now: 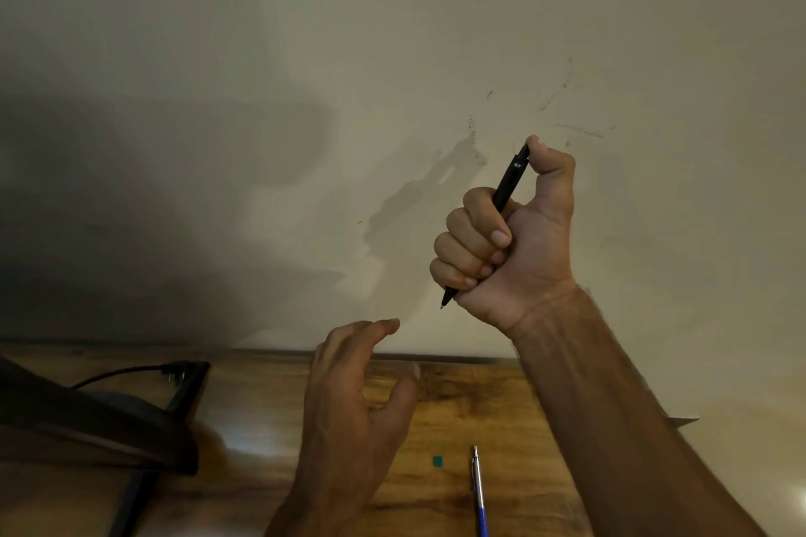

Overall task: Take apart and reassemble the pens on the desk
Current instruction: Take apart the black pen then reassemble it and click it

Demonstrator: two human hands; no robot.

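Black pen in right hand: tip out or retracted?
Out. A fine metal point shows at the lower end of the black pen, below the right hand.

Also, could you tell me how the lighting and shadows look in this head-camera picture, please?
In the head view the light is dim and warm; the right hand and black pen throw a shadow leftward on the wall; the wall's left part lies in deep shade; a pale glare patch sits on the desk.
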